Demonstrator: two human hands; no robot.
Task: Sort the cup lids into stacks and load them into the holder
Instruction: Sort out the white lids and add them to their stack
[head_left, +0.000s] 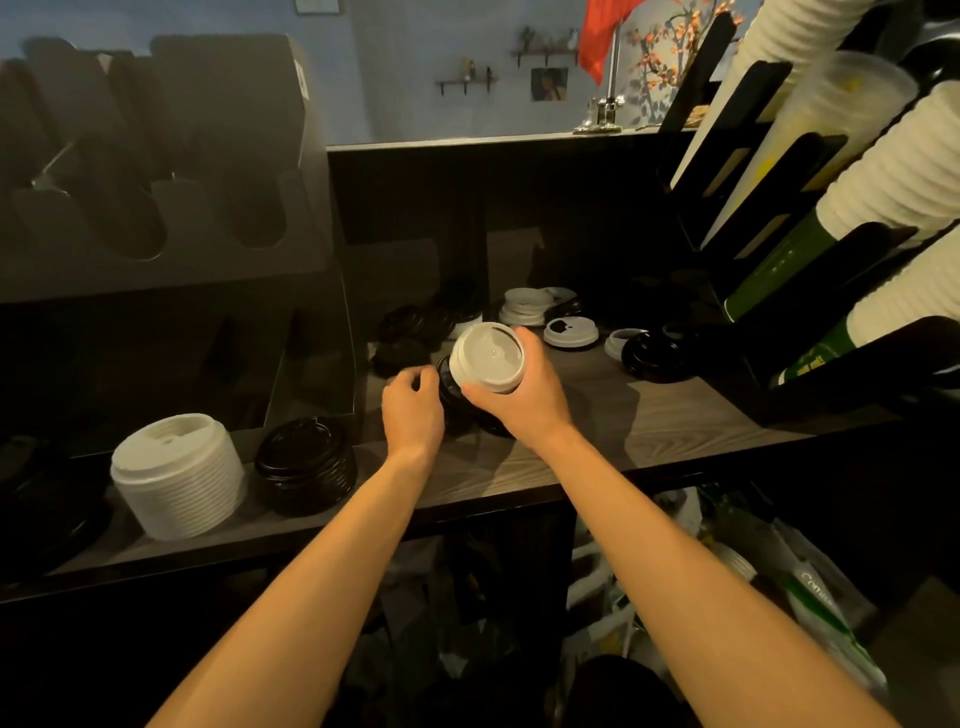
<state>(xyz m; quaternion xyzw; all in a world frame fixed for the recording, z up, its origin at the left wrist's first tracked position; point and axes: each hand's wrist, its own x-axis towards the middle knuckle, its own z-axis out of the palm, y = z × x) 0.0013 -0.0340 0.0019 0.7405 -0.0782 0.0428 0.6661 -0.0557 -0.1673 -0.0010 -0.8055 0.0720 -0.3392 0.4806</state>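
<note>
At frame centre, the right hand (524, 397) grips a short stack of white cup lids (487, 358), tilted up above the wood-grain counter (675, 415). The left hand (413, 402), fingers curled, lies just beside black lids (448, 387); whether it grips them cannot be told.

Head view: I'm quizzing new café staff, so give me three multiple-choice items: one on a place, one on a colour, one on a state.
1. Where does the tall white lid stack stand? A) on the counter, left of the black lid stack B) in a drawer C) on the floor
2. What colour are the held lids in the right hand? A) black B) green C) white
3. What is the right hand doing? A) lying flat B) gripping the lids above the counter C) pointing
Answers: 1 A, it stands beside the black lid stack; 2 C, they are white; 3 B, fingers curl round them.
</note>
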